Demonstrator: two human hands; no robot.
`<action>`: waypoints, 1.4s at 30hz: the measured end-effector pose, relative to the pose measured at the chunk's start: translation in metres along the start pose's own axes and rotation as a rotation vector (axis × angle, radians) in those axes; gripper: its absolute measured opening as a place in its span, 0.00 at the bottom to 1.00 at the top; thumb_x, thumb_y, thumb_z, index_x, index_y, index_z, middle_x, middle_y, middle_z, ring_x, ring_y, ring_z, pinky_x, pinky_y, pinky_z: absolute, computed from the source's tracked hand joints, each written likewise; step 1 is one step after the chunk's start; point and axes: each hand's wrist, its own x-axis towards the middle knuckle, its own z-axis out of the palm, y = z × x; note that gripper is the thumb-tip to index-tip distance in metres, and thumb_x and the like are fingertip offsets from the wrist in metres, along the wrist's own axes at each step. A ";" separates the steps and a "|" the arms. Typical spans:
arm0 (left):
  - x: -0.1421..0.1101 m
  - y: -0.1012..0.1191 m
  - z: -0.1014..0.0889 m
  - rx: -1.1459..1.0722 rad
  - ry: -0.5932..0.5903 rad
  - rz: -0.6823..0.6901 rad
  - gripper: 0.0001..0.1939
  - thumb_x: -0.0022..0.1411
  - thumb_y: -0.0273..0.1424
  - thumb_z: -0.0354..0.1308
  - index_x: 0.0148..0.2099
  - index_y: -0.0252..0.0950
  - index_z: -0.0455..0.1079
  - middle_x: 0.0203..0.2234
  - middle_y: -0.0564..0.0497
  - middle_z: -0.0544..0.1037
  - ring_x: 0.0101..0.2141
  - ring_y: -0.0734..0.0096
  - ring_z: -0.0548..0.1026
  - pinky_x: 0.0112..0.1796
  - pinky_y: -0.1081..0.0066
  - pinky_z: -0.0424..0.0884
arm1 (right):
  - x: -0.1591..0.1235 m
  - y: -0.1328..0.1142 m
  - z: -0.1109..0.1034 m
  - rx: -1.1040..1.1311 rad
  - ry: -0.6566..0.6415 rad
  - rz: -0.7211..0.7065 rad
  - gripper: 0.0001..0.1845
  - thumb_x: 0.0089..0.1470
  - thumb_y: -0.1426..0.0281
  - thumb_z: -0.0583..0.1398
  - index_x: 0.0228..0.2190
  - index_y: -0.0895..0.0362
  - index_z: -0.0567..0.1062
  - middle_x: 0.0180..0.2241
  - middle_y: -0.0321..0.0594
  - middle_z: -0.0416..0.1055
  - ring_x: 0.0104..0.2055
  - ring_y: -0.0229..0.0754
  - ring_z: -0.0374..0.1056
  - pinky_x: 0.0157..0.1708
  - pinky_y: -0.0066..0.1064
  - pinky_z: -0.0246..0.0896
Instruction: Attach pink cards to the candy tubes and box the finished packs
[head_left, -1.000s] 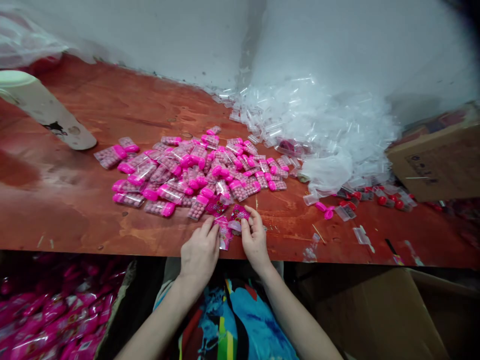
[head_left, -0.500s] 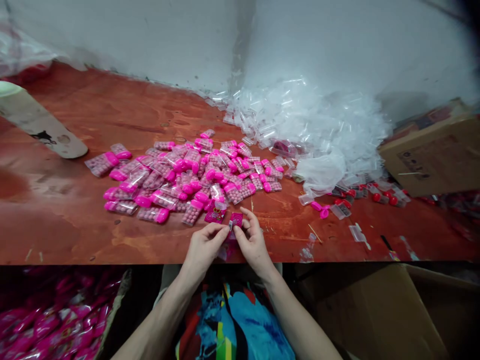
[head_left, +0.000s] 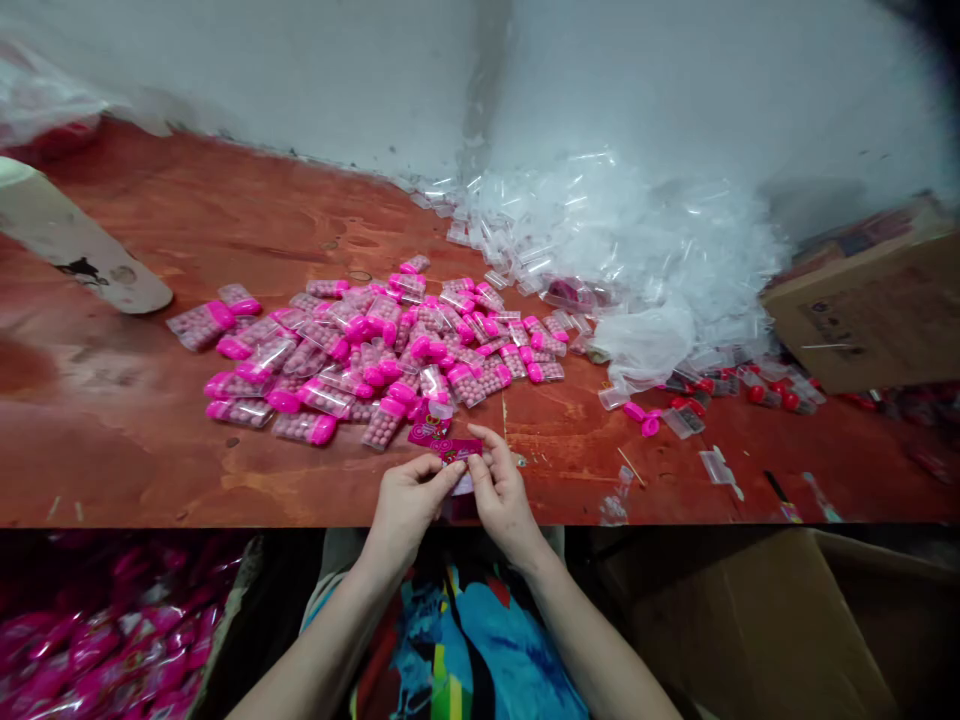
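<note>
My left hand [head_left: 405,505] and my right hand [head_left: 501,495] meet at the near edge of the red-brown table [head_left: 150,440]. Both pinch one small pink printed packet [head_left: 459,451] between thumb and fingers, holding it level just above the table. Another pink packet [head_left: 429,430] lies flat right behind it. Beyond that spreads a heap of clear little bottles with pink caps, filled with pink beads [head_left: 375,350].
A mound of empty clear bags [head_left: 622,240] is piled against the wall at the back right. Red-capped bottles [head_left: 750,390] lie beside a cardboard box [head_left: 870,310]. A white cylinder [head_left: 75,250] lies far left. Below the table sit a bin of pink packets [head_left: 97,640] and a carton [head_left: 750,630].
My hands lifted a pink packet off the table edge and turned it from upright to level between both pinches. The view shifted slightly.
</note>
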 end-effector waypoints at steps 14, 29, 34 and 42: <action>-0.001 -0.011 -0.003 -0.122 0.071 -0.068 0.20 0.49 0.43 0.67 0.20 0.34 0.67 0.11 0.58 0.61 0.16 0.81 0.56 0.19 0.76 0.50 | -0.006 0.003 0.015 0.133 -0.012 0.107 0.18 0.63 0.63 0.55 0.53 0.51 0.64 0.34 0.38 0.74 0.35 0.39 0.71 0.33 0.29 0.65; -0.002 -0.011 -0.010 -0.176 -0.020 -0.166 0.20 0.53 0.46 0.64 0.25 0.34 0.69 0.10 0.58 0.62 0.14 0.81 0.55 0.17 0.77 0.45 | -0.009 -0.001 0.011 0.006 -0.061 0.052 0.19 0.65 0.62 0.52 0.55 0.51 0.64 0.26 0.33 0.67 0.25 0.37 0.63 0.26 0.27 0.57; -0.003 -0.008 -0.022 -0.193 -0.034 -0.143 0.18 0.54 0.44 0.64 0.27 0.32 0.71 0.10 0.58 0.62 0.14 0.82 0.54 0.18 0.77 0.44 | -0.003 -0.002 0.007 0.029 -0.111 0.058 0.21 0.62 0.64 0.56 0.56 0.50 0.63 0.27 0.31 0.64 0.27 0.35 0.60 0.28 0.26 0.57; -0.003 -0.008 -0.025 -0.306 0.052 -0.132 0.18 0.49 0.41 0.69 0.25 0.32 0.70 0.11 0.58 0.63 0.15 0.83 0.54 0.18 0.77 0.46 | 0.000 -0.009 0.016 0.166 -0.103 0.091 0.21 0.58 0.65 0.59 0.52 0.51 0.65 0.29 0.31 0.63 0.29 0.35 0.61 0.30 0.25 0.59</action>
